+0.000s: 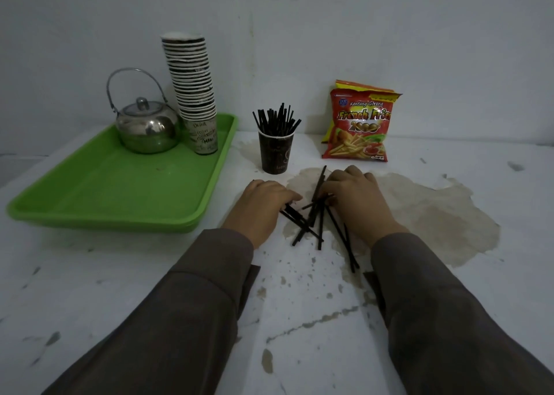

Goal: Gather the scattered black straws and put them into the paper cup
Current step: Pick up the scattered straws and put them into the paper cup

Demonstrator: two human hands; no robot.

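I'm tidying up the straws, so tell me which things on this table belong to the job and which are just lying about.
Part of the job:
- loose black straws between the left hand and right hand
- dark paper cup already holding straws

Just lying about:
- green tray
- metal kettle
- stack of cups
- snack bag

A green tray lay on the white, stained tabletop. At the far end of the tray stood a steel kettle with its handle raised. Just right of the kettle, also on the tray, rose a tall stack of cups. Well right of the tray, a French fries snack bag leaned at the wall.
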